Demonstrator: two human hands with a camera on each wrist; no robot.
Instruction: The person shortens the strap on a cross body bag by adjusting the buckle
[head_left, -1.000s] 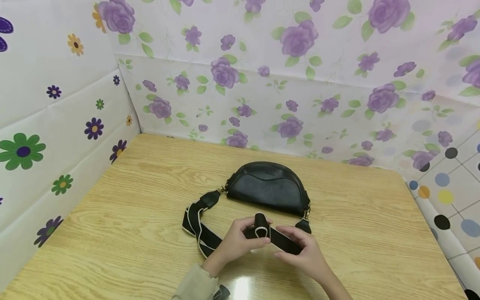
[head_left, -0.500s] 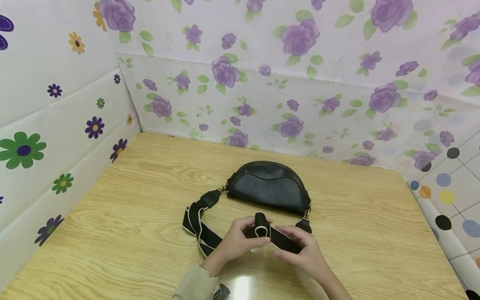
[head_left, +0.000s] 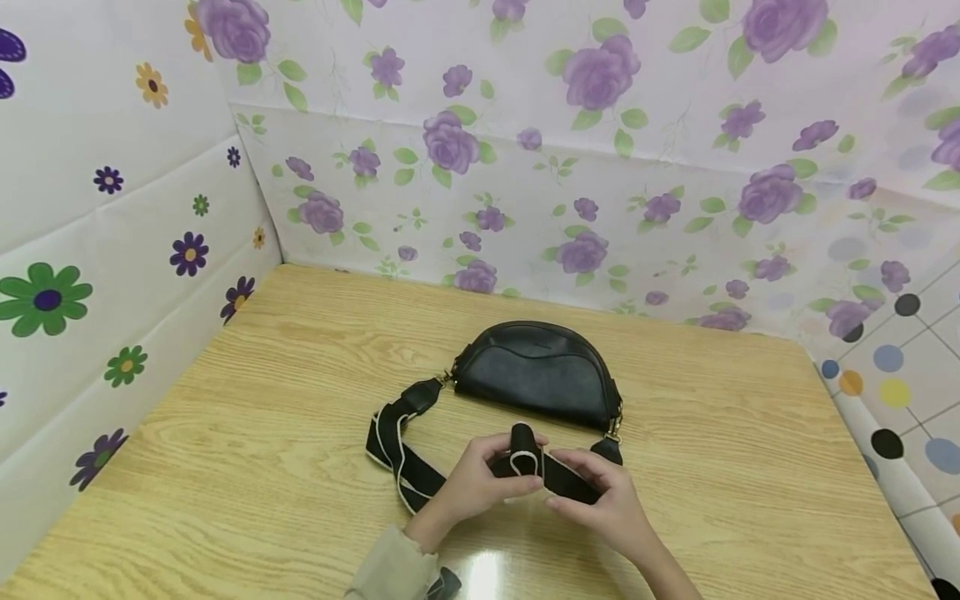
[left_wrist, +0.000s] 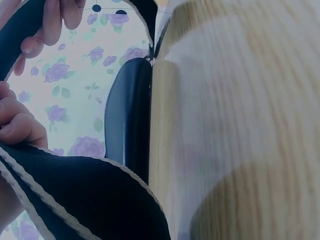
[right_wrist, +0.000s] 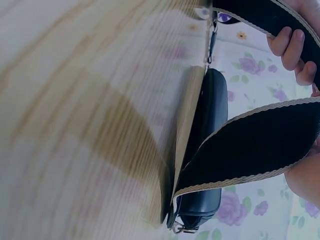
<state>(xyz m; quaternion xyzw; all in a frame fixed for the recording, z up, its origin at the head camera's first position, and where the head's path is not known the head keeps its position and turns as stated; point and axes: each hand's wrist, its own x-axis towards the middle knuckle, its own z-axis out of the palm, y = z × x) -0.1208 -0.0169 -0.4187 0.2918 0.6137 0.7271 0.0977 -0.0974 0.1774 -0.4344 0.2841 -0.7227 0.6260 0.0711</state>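
A black half-moon handbag (head_left: 536, 375) lies on the table, its webbing shoulder strap (head_left: 420, 477) clipped on at both ends. Cream edging runs along the black strap. In the head view my left hand (head_left: 480, 483) pinches the strap between thumb and fingers, where a short folded loop (head_left: 524, 442) stands up. My right hand (head_left: 600, 493) grips the same strap just to the right, thumb below and fingers above. The right wrist view shows a wide stretch of strap (right_wrist: 260, 140) hanging from the hands in front of the bag. Parts of the fingers behind the strap are hidden.
The wooden table (head_left: 262, 417) reaches back to a wall sheet (head_left: 360, 208) with purple roses. Another flowered sheet (head_left: 97, 275) stands at the left, and a dotted one (head_left: 915, 400) at the right. A small dark object (head_left: 444, 583) shows by the left sleeve.
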